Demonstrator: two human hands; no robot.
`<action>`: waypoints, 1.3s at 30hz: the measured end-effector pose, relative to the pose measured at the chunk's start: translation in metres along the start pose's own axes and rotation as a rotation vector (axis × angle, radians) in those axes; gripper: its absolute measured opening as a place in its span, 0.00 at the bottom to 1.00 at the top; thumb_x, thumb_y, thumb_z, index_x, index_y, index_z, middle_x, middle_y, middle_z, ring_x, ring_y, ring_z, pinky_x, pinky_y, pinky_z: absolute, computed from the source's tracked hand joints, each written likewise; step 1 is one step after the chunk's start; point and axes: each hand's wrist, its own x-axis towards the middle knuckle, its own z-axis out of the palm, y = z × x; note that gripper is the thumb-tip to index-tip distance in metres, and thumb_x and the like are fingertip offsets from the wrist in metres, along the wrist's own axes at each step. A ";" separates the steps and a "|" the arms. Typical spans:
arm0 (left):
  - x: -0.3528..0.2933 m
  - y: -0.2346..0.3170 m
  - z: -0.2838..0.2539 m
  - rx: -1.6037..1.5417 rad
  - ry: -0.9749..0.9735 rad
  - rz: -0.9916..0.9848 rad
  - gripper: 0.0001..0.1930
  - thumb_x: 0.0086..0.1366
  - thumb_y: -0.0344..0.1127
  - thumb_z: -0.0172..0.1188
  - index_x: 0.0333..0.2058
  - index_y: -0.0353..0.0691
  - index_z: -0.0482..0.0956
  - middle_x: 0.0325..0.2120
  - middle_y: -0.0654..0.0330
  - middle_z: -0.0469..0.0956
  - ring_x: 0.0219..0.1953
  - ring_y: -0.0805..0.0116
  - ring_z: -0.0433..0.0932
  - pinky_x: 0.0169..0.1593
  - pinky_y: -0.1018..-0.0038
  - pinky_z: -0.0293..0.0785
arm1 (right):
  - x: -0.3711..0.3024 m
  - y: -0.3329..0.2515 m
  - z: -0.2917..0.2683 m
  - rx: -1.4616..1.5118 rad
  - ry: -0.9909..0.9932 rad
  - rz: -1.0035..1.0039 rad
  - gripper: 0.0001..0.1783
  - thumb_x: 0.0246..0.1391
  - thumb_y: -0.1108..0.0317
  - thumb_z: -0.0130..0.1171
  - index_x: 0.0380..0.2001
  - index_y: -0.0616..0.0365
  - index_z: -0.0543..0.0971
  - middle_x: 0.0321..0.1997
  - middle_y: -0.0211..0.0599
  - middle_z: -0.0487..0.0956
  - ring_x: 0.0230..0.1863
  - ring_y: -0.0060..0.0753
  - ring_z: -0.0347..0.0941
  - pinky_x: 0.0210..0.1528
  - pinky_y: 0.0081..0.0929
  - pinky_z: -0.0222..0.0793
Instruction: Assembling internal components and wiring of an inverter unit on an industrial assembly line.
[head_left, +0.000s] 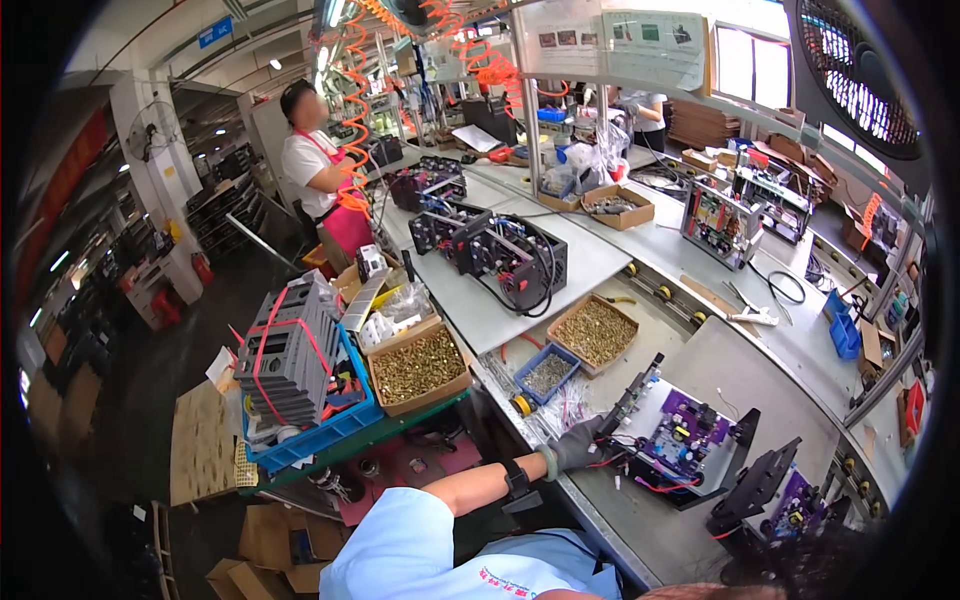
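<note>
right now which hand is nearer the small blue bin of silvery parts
Left: the gloved left hand is on the near side of the small blue bin, apart from it. The right hand is out of view, so I can't place it.

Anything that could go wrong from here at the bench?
Two risks. The red wires beside the gloved left hand might snag if it moves. Small metal parts in the blue bin, near the exposed purple circuit board, could short it if spilled.
</note>
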 end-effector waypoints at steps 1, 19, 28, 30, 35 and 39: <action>0.003 0.003 0.008 -0.001 -0.064 0.006 0.35 0.56 0.42 0.69 0.60 0.41 0.68 0.51 0.46 0.76 0.55 0.51 0.75 0.59 0.63 0.70 | -0.002 -0.005 0.000 -0.033 0.027 0.018 0.26 0.51 0.59 0.59 0.52 0.61 0.75 0.47 0.50 0.81 0.46 0.50 0.77 0.52 0.42 0.71; 0.025 -0.048 0.092 -0.416 0.069 -0.159 0.16 0.56 0.24 0.67 0.42 0.36 0.74 0.34 0.58 0.81 0.33 0.71 0.78 0.35 0.72 0.75 | -0.150 0.000 -0.126 -0.507 0.008 -0.192 0.27 0.49 0.66 0.60 0.56 0.42 0.78 0.50 0.44 0.75 0.52 0.50 0.70 0.56 0.43 0.64; 0.000 -0.018 0.090 -0.493 0.121 -0.085 0.16 0.54 0.25 0.70 0.40 0.35 0.75 0.30 0.59 0.81 0.30 0.72 0.78 0.34 0.73 0.74 | -0.125 -0.068 -0.189 -0.255 -0.191 -0.209 0.11 0.55 0.63 0.62 0.40 0.52 0.84 0.32 0.44 0.83 0.36 0.43 0.82 0.39 0.37 0.76; -0.002 -0.012 0.085 -0.289 0.127 0.009 0.15 0.52 0.26 0.71 0.38 0.35 0.75 0.30 0.58 0.82 0.31 0.72 0.80 0.34 0.73 0.75 | -0.107 -0.142 -0.218 -0.135 -0.037 -0.231 0.10 0.54 0.63 0.62 0.37 0.55 0.85 0.32 0.43 0.83 0.32 0.41 0.82 0.36 0.31 0.76; -0.007 -0.003 0.070 -0.100 0.152 -0.023 0.17 0.52 0.30 0.73 0.32 0.36 0.71 0.24 0.57 0.79 0.26 0.68 0.76 0.31 0.69 0.72 | 0.009 -0.207 -0.165 -0.079 -0.286 -0.317 0.14 0.53 0.63 0.62 0.37 0.62 0.84 0.31 0.42 0.84 0.29 0.34 0.81 0.36 0.30 0.75; -0.006 0.075 0.042 0.121 -0.178 -0.180 0.54 0.50 0.34 0.73 0.70 0.36 0.47 0.55 0.44 0.72 0.53 0.53 0.77 0.55 0.65 0.72 | 0.101 -0.178 -0.099 -0.466 -0.777 0.002 0.14 0.47 0.61 0.65 0.33 0.60 0.85 0.25 0.37 0.84 0.25 0.35 0.79 0.35 0.34 0.76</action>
